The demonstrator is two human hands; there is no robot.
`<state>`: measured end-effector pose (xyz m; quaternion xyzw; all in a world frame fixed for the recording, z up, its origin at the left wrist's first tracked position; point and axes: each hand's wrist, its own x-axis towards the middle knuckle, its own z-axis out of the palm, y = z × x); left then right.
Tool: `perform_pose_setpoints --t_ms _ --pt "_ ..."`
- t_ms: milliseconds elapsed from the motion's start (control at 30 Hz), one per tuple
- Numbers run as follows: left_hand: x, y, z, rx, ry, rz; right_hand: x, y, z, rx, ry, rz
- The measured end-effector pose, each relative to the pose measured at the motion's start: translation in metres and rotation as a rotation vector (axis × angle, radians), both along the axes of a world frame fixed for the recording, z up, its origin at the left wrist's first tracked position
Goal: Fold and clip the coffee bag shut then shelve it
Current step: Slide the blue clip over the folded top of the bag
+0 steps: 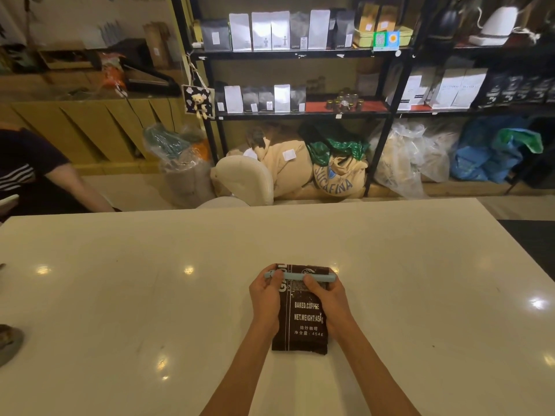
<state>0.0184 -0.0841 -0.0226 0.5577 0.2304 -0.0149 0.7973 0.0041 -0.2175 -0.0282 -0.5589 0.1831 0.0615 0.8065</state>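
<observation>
A dark brown coffee bag [301, 322] with white lettering lies flat on the white table [150, 295], its top end pointing away from me. A light blue bar clip [295, 276] runs across the bag's top. My left hand [265, 297] grips the clip's left end and the bag's left edge. My right hand [326, 298] holds the clip's right part, thumb pressing on the bag. A black shelf rack [300, 54] stands beyond the table with rows of coffee bags.
Burlap sacks [336, 172] and plastic bags sit on the floor under the rack. A cream chair back [244, 180] stands at the table's far edge. Another person's arm [69, 178] is at the far left. A small object [9, 340] lies at the table's left edge.
</observation>
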Motion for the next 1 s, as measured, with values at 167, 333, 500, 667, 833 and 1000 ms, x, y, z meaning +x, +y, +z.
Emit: perform_pose_setpoints --t_ms 167,333,500,667,833,1000 --pt "0.000 -0.001 0.000 0.111 -0.097 -0.072 0.003 0.000 0.000 -0.059 -0.023 0.005" --pt "-0.002 0.009 -0.004 0.132 -0.122 -0.269 0.014 -0.001 0.004 -0.220 -0.041 0.221" --pt "-0.012 0.001 -0.005 0.172 -0.032 -0.293 0.019 0.002 0.001 -0.373 -0.058 -0.024" --pt "-0.012 0.000 -0.016 0.364 -0.047 -0.069 0.005 0.013 0.000 -0.378 -0.048 0.163" --pt "-0.016 -0.003 -0.014 0.437 -0.052 0.059 -0.011 0.028 -0.011 -0.720 -0.163 0.013" --pt "-0.024 0.002 -0.016 0.411 -0.080 0.026 -0.011 0.037 -0.014 -0.778 -0.200 -0.107"
